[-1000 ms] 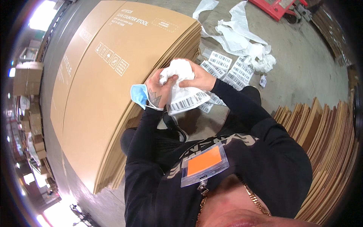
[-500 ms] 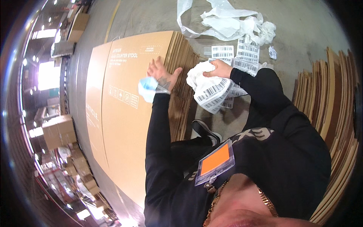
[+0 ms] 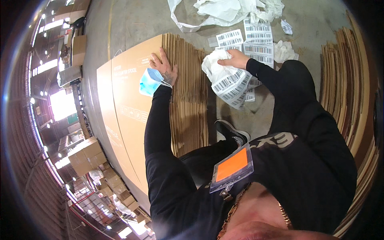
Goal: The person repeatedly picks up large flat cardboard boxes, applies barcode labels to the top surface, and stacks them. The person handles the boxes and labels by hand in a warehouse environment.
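Note:
My left hand [image 3: 164,69] lies with fingers spread on the large brown face of a stack of flattened cardboard boxes [image 3: 186,96]. A blue face mask [image 3: 150,82] hangs by its loops at that wrist. In my right hand [image 3: 236,60] is a crumpled bunch of white backing paper with barcode labels [image 3: 232,86], gripped between thumb and fingers. The bunch hangs above the floor, just right of the stack's edges. More barcode label sheets [image 3: 259,42] lie on the concrete beyond that hand.
Crumpled white paper strips [image 3: 224,12] spread over the floor at the far side. A wad of white paper [image 3: 285,52] lies near my right knee. Another stack of flat cardboard [image 3: 340,88] stands at the right. Cartons [image 3: 86,156] fill the left background.
My left hand has come down flat on the cardboard near its top edge. My right hand keeps the label bunch. The view has shifted, with the stack's edges showing more.

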`<action>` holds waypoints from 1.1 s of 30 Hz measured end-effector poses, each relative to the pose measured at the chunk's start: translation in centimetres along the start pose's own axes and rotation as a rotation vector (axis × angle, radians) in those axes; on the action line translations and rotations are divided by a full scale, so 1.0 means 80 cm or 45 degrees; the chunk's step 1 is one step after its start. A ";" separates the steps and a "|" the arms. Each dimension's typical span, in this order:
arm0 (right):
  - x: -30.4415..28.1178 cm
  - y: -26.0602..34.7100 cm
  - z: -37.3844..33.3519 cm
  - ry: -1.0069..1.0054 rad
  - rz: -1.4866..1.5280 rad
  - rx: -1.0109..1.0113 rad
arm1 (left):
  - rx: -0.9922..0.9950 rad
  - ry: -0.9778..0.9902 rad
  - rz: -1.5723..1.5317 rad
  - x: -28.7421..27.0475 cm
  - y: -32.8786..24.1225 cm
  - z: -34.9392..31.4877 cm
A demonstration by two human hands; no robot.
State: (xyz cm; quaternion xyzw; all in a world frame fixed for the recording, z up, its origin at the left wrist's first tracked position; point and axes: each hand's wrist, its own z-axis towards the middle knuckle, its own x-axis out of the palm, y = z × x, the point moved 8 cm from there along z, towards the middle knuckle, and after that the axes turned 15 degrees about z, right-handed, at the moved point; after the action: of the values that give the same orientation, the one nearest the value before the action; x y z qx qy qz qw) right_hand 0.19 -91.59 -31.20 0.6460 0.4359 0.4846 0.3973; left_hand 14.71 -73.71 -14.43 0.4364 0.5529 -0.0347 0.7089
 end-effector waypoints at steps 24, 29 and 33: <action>0.000 0.019 -0.014 -0.101 0.005 -0.105 | 0.015 0.009 0.274 -0.016 -0.024 0.025; 0.012 0.017 -0.017 -0.056 0.037 -0.025 | 0.070 0.066 0.227 0.002 -0.028 0.027; 0.012 0.021 -0.021 -0.058 0.093 -0.034 | 0.130 0.017 0.221 0.001 -0.028 0.026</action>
State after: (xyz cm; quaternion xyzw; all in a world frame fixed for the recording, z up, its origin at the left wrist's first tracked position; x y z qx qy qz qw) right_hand -1.01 -91.05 -28.97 0.6671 0.3963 0.4896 0.3978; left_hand 15.11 -76.38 -15.77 0.5185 0.5152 0.0016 0.6825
